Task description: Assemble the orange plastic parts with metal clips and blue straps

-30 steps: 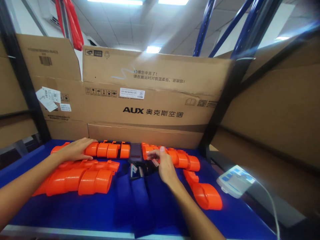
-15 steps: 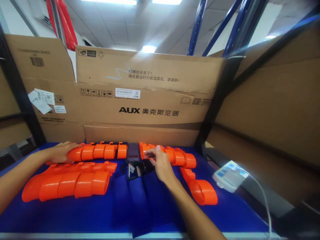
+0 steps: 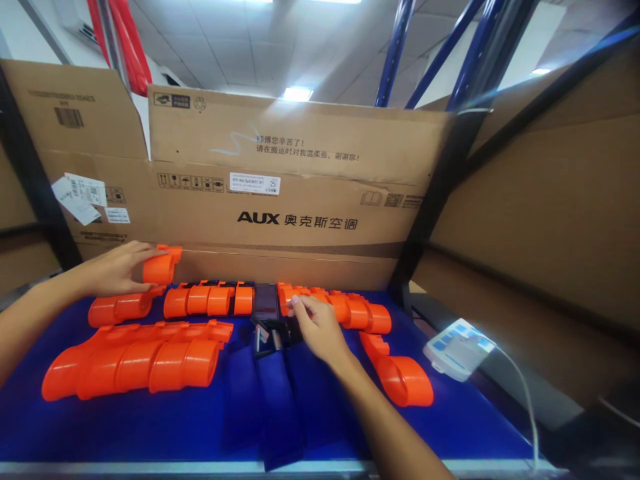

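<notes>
My left hand holds an orange curved plastic piece between thumb and fingers, raised above the back-left row of orange pieces. My right hand has its fingers drawn together near the back-right row of orange pieces; whether anything small is between them is hidden. Between the rows stands a dark block, with black clips holding metal parts in front of it. Dark blue straps run from there toward the front edge. A larger orange row lies at the front left.
Another orange piece lies on the right of the blue table surface. Beyond it sits a white device with a cable. A large cardboard sheet stands along the back, between dark posts.
My left hand has risen from the back-left row, lifting one orange piece out of it. My right hand has shifted slightly, its fingers more gathered. The view has moved a little.
</notes>
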Demonstrator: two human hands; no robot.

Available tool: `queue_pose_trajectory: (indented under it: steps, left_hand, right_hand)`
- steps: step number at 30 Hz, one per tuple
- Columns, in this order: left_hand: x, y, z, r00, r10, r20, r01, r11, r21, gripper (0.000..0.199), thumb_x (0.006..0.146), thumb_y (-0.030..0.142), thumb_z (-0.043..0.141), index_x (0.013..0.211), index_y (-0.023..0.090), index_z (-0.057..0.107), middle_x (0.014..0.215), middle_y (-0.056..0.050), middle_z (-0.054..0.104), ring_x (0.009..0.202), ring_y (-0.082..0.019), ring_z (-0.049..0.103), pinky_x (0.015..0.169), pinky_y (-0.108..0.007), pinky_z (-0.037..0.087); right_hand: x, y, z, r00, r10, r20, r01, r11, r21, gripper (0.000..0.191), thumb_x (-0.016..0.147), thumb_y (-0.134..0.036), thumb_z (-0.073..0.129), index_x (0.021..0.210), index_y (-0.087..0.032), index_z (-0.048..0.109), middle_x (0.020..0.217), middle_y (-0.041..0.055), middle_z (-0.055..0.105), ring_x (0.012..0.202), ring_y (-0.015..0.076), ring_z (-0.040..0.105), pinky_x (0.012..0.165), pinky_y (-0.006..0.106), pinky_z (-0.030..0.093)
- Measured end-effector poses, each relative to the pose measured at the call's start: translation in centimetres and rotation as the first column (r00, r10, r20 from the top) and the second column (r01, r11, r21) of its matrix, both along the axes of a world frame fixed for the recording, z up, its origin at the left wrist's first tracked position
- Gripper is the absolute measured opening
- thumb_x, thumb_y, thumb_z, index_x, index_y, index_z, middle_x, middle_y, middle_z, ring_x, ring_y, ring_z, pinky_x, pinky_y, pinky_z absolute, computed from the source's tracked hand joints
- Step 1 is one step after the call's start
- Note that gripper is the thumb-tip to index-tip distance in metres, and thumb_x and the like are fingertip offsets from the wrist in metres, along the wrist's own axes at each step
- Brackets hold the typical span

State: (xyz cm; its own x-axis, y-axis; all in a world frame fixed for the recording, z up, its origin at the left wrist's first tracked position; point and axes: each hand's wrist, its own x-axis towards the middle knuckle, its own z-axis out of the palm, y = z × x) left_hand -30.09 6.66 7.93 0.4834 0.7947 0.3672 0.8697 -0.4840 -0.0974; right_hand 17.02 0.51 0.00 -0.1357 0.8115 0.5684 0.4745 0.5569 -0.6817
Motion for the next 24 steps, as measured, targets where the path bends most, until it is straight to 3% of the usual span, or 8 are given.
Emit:
queue_pose_trajectory:
  steps: [3,5,7,11,17,21,23,24]
  left_hand:
    - [4.6,-2.1,1.5,0.995,-0.095,0.025,0.091,0.988,0.128,0.075,0.082,0.055,0.067,0.143,0.015,0.053,0.134,-0.015,0.059,0.122,-0.031,0.053,0.106,-0.048,0.043]
    - [8.7,-3.9,1.3,0.974,-0.224,0.026,0.217,0.962,0.167,0.073,0.082,0.053,0.069,0.147,0.023,0.051,0.134,-0.013,0.060,0.122,-0.032,0.054,0.107,-0.049,0.043]
    - [12.9,-5.7,0.2,0.930,-0.366,0.015,0.359,0.918,0.167,0.073,0.081,0.050,0.071,0.148,0.029,0.051,0.135,-0.013,0.061,0.121,-0.034,0.057,0.106,-0.051,0.044]
    - [19.8,-8.2,-3.5,0.827,-0.557,-0.076,0.562,0.813,0.151,0.075,0.084,0.048,0.069,0.152,0.027,0.046,0.130,-0.016,0.065,0.110,-0.035,0.062,0.097,-0.051,0.049]
    - [23.5,-8.7,-7.0,0.715,-0.698,-0.040,0.691,0.697,0.193,0.077,0.084,0.046,0.072,0.153,0.026,0.044,0.129,-0.017,0.067,0.101,-0.033,0.066,0.090,-0.049,0.052]
    - [24.9,-8.4,-7.4,0.684,-0.679,0.266,0.672,0.729,0.133,0.084,0.082,0.057,0.072,0.155,0.034,0.039,0.147,-0.016,0.054,0.120,-0.036,0.059,0.100,-0.055,0.049]
    - [26.1,-8.2,-7.8,0.602,-0.531,0.596,0.610,0.788,0.085,0.082,0.087,0.063,0.063,0.158,0.034,0.032,0.157,-0.016,0.042,0.126,-0.035,0.055,0.101,-0.054,0.049]
    - [26.9,-8.0,-8.1,0.510,-0.403,0.760,0.573,0.818,0.050,0.076,0.092,0.062,0.056,0.158,0.035,0.030,0.157,-0.015,0.040,0.123,-0.032,0.057,0.098,-0.051,0.051]
  right_hand:
    - [0.0,0.2,-0.2,0.999,0.024,-0.032,-0.025,0.999,-0.025,0.047,0.100,-0.054,0.047,0.073,-0.022,0.069,0.070,0.0034,0.069,0.065,0.0208,0.062,0.063,0.031,0.043]
    - [0.0,0.4,-0.3,0.996,0.066,-0.065,-0.069,0.996,-0.053,0.048,0.100,-0.056,0.047,0.074,-0.021,0.069,0.074,0.0036,0.071,0.066,0.0200,0.063,0.063,0.030,0.045]
    - [0.1,0.6,-0.4,0.988,0.109,-0.108,-0.119,0.989,-0.083,0.048,0.099,-0.058,0.047,0.080,-0.021,0.070,0.078,0.0043,0.073,0.070,0.0203,0.065,0.067,0.031,0.048]
    - [-0.1,1.1,-0.7,0.961,0.140,-0.238,-0.184,0.968,-0.172,0.047,0.096,-0.063,0.050,0.102,-0.020,0.069,0.081,0.0051,0.075,0.070,0.0206,0.067,0.068,0.031,0.052]
    - [0.0,2.0,-1.2,0.913,0.126,-0.388,-0.237,0.938,-0.253,0.044,0.090,-0.060,0.059,0.109,-0.020,0.065,0.066,0.0000,0.069,0.049,0.0146,0.056,0.047,0.025,0.040]
    - [0.5,2.3,-0.9,0.889,0.101,-0.447,-0.233,0.940,-0.250,0.039,0.090,-0.059,0.057,0.096,-0.021,0.063,0.060,-0.0018,0.065,0.043,0.0120,0.048,0.043,0.024,0.035]
    - [0.6,2.2,-0.6,0.882,0.079,-0.465,-0.208,0.950,-0.233,0.040,0.091,-0.060,0.056,0.096,-0.021,0.063,0.060,-0.0015,0.065,0.045,0.0134,0.051,0.045,0.024,0.038]
    - [0.5,2.1,-0.5,0.881,0.074,-0.467,-0.199,0.954,-0.224,0.040,0.091,-0.060,0.056,0.097,-0.021,0.064,0.061,-0.0011,0.065,0.047,0.0145,0.054,0.047,0.025,0.040]
